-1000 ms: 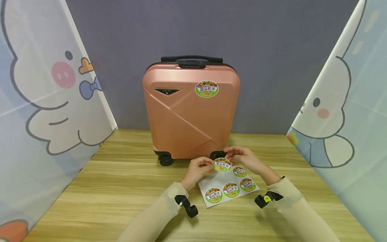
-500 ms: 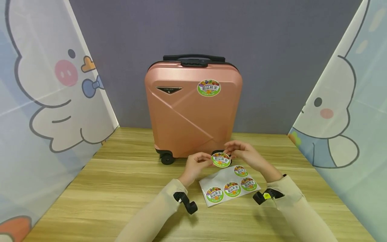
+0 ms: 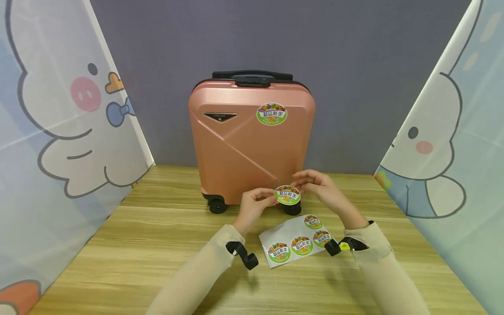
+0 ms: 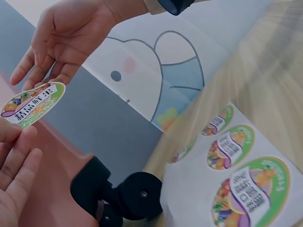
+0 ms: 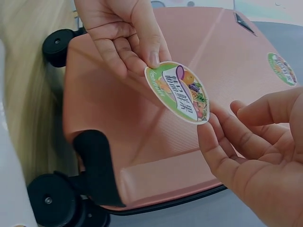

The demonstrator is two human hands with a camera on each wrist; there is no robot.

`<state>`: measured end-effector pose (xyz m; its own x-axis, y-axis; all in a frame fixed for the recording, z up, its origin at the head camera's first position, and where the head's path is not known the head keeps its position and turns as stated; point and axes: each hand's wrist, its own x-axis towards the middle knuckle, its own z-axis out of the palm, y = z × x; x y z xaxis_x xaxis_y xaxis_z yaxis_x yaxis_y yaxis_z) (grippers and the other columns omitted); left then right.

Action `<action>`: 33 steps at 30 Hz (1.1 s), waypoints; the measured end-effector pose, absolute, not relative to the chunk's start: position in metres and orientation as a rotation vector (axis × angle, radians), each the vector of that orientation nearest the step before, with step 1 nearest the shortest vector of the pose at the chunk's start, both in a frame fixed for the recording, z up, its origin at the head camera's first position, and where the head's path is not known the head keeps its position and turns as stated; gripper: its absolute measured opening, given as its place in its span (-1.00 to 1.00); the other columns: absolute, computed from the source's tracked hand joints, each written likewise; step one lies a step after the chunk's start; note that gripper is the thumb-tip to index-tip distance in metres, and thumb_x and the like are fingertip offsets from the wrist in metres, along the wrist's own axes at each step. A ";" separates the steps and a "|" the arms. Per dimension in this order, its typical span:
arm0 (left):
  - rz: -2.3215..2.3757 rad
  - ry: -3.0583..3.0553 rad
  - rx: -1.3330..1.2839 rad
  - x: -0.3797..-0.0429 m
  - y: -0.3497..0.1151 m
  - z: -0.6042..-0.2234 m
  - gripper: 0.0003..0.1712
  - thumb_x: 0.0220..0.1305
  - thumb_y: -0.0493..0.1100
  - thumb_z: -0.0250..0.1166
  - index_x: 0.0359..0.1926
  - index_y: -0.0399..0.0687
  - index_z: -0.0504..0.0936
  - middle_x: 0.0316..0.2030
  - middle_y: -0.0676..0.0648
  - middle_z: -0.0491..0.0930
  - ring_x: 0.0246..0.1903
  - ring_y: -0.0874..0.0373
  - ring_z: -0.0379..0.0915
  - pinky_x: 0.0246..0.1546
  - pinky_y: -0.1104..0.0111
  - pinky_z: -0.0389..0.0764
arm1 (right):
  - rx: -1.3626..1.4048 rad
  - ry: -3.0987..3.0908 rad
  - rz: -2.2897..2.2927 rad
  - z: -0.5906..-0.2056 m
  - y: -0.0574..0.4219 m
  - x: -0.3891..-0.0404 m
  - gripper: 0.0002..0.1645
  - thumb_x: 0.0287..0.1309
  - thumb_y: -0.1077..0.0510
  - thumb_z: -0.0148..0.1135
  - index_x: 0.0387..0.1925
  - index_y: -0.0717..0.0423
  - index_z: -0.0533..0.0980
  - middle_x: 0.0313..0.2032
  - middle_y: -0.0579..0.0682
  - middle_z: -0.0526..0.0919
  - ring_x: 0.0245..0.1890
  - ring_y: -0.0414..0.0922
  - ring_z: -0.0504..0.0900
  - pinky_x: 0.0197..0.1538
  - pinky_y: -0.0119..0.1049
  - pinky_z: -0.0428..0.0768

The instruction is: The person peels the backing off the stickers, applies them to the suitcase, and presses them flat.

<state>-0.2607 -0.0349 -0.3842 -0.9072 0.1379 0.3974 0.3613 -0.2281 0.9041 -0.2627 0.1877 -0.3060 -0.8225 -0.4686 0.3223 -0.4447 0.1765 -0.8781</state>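
An oval fruit sticker (image 3: 287,195), green with a white banner and printed fruit, is held up in front of the suitcase's lower right corner. My left hand (image 3: 251,208) pinches its left edge, the thumb on the printed face in the right wrist view. At the other edge, the fingers of my right hand (image 5: 258,146) touch the sticker from behind, with the thumb lifted away. Behind them stands the pink suitcase (image 3: 244,157), upright, with a matching sticker (image 3: 272,114) on its upper right front. Below the hands lies a white sticker sheet (image 3: 280,232) bearing several more oval stickers.
The suitcase has a black handle (image 3: 253,74) and black wheels (image 3: 217,206). It stands on a wood-grain table (image 3: 157,236), before a grey backdrop (image 3: 346,87). Cartoon-printed cloths flank it, a left cloth (image 3: 78,153) and a right cloth (image 3: 437,153).
Both hands have risen from the sheet toward the suitcase, lifting the sticker away from it. The sheet and suitcase stay in place; the view shifted slightly early on.
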 end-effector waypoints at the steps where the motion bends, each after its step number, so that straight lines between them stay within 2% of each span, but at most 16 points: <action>1: -2.267 -1.853 -0.610 -0.261 -0.035 -0.383 -0.78 0.22 -0.49 0.32 -0.11 -0.58 0.63 -0.31 -0.23 0.71 -0.38 0.22 0.67 -0.18 0.20 0.71 | -0.934 2.399 -1.777 -0.305 0.187 -0.263 -0.61 0.35 0.47 -0.08 0.16 0.59 0.36 -0.05 0.48 0.57 -0.15 -0.21 0.65 -0.08 -0.34 0.64; 4: -2.263 -1.844 -0.624 -0.262 -0.035 -0.378 -0.77 0.22 -0.50 0.32 -0.10 -0.58 0.62 -0.29 -0.26 0.71 -0.37 0.21 0.68 -0.18 0.16 0.71 | -0.956 2.412 -1.793 -0.300 0.187 -0.263 -0.62 0.34 0.49 -0.08 0.15 0.61 0.36 -0.06 0.50 0.57 -0.16 -0.21 0.65 -0.08 -0.34 0.64; 8: -2.252 -1.847 -0.622 -0.263 -0.035 -0.371 -0.76 0.23 -0.47 0.33 -0.08 -0.56 0.63 -0.27 -0.28 0.72 -0.36 0.19 0.69 -0.12 -0.11 0.63 | -0.973 2.426 -1.824 -0.292 0.185 -0.263 -0.62 0.32 0.50 -0.07 0.13 0.62 0.37 -0.08 0.51 0.59 -0.17 -0.22 0.67 -0.08 -0.30 0.65; 11: -2.253 -1.857 -0.611 -0.262 -0.035 -0.365 -0.75 0.24 -0.44 0.34 -0.07 -0.52 0.64 -0.25 -0.26 0.72 -0.35 0.18 0.70 -0.11 -0.22 0.57 | -0.971 2.439 -1.830 -0.286 0.184 -0.262 -0.63 0.33 0.50 -0.06 0.12 0.60 0.39 -0.08 0.50 0.59 -0.17 -0.22 0.68 -0.06 -0.28 0.65; 15: -2.202 -1.881 -0.597 -0.262 -0.037 -0.357 -0.74 0.23 -0.39 0.38 -0.06 -0.45 0.67 -0.24 -0.20 0.73 -0.30 0.23 0.68 -0.17 0.16 0.70 | -0.986 2.456 -1.833 -0.279 0.184 -0.261 -0.65 0.34 0.48 -0.04 0.11 0.58 0.40 -0.10 0.40 0.64 -0.17 -0.20 0.68 -0.05 -0.30 0.64; 18: -2.158 -1.892 -0.592 -0.262 -0.039 -0.352 -0.74 0.21 -0.37 0.40 -0.08 -0.42 0.69 -0.24 -0.17 0.74 -0.28 0.26 0.65 -0.24 0.44 0.62 | -1.013 2.447 -1.848 -0.274 0.182 -0.260 -0.65 0.36 0.46 -0.03 0.11 0.60 0.39 -0.13 0.26 0.69 -0.17 -0.19 0.68 -0.05 -0.28 0.64; 24: -2.146 -1.880 -0.641 -0.263 -0.043 -0.341 -0.74 0.22 -0.37 0.40 -0.08 -0.42 0.69 -0.26 -0.16 0.74 -0.29 0.25 0.66 -0.14 0.38 0.64 | -1.076 2.413 -1.895 -0.264 0.180 -0.261 -0.65 0.33 0.48 -0.02 0.10 0.62 0.38 -0.18 0.04 0.73 -0.17 -0.19 0.68 -0.05 -0.26 0.64; 33: -2.122 -1.820 -0.789 -0.261 -0.049 -0.330 -0.69 0.20 -0.45 0.37 -0.01 -0.45 0.65 -0.19 -0.23 0.73 -0.20 0.17 0.69 -0.06 0.25 0.66 | -1.106 2.434 -1.888 -0.253 0.178 -0.261 -0.63 0.37 0.44 -0.02 0.15 0.58 0.37 -0.16 -0.08 0.72 -0.11 -0.19 0.67 0.00 -0.31 0.62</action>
<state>-0.2609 -0.0491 -0.3300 -0.8268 0.1642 0.5380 0.5068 -0.1976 0.8391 -0.2606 0.1775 -0.2527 -0.7641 -0.4246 0.4857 -0.5760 0.1100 -0.8100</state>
